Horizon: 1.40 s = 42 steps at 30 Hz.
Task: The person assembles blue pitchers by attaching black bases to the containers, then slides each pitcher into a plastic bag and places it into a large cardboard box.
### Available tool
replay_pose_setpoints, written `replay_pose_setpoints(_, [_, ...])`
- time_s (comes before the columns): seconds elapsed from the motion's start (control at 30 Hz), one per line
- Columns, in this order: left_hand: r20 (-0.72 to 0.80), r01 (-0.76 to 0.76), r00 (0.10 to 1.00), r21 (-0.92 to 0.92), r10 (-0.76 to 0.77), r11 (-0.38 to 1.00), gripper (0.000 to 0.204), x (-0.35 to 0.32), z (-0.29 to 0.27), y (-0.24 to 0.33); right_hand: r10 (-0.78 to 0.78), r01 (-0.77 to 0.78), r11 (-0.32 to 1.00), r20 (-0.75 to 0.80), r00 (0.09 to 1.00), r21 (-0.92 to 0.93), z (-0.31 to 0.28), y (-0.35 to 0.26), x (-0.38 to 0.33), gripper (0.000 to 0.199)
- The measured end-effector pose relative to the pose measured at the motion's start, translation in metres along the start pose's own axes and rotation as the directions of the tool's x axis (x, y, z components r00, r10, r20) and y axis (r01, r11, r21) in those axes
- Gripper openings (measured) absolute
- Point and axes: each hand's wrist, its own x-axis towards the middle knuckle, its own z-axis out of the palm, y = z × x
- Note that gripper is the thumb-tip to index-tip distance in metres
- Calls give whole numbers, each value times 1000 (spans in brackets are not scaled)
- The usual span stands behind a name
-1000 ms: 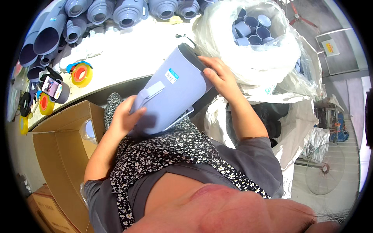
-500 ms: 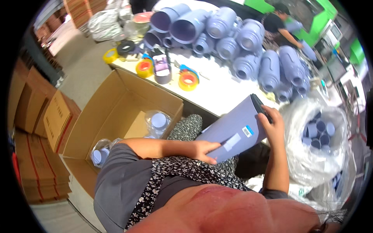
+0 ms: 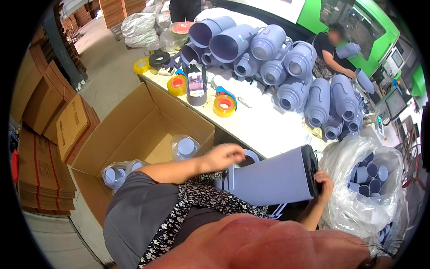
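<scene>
A large lavender thermos flask shell [image 3: 273, 179] lies sideways across my lap, its black base cap [image 3: 310, 172] toward the right. My right hand [image 3: 324, 183] grips it at that black base. Just above the handle end of the shell hovers my left hand [image 3: 226, 157], fingers loosely stretched and apart, holding nothing. A lavender handle [image 3: 231, 177] sticks up from the shell below that hand. To the left stands an open cardboard box [image 3: 121, 130], with bagged lavender cups [image 3: 185, 147] inside.
Many lavender flask shells [image 3: 286, 89] are piled on the white table [image 3: 251, 130]. Tape rolls [image 3: 224, 106] and a phone [image 3: 195, 84] lie near its edge. A plastic bag of cups [image 3: 367, 179] stands right. Flattened cartons [image 3: 47, 175] are stacked left. A co-worker [image 3: 329, 49] handles shells beyond.
The flask shell has rolled, so its label no longer shows and its handle does. My left hand has lifted off its side; my right hand has moved lower on the base.
</scene>
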Motion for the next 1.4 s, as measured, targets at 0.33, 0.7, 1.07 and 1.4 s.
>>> replay_pose_setpoints(0.33, [-304,-114,951,-180,55,977,36,42,15,-32,-36,27,984,-51,998,-174,18,-32,-18,42])
replay_pose_setpoints(0.7, [-466,-220,879,-585,-102,781,44,59,23,-64,-63,53,985,-55,997,-164,23,-31,-19,41])
replay_pose_setpoints(1.07, [304,-51,934,-402,186,914,85,56,64,0,-42,36,986,-38,998,-165,17,-28,-15,42])
replay_pose_setpoints(1.4, [74,-84,991,-268,107,960,69,32,68,-59,-33,25,988,-48,998,-150,20,-18,-13,41])
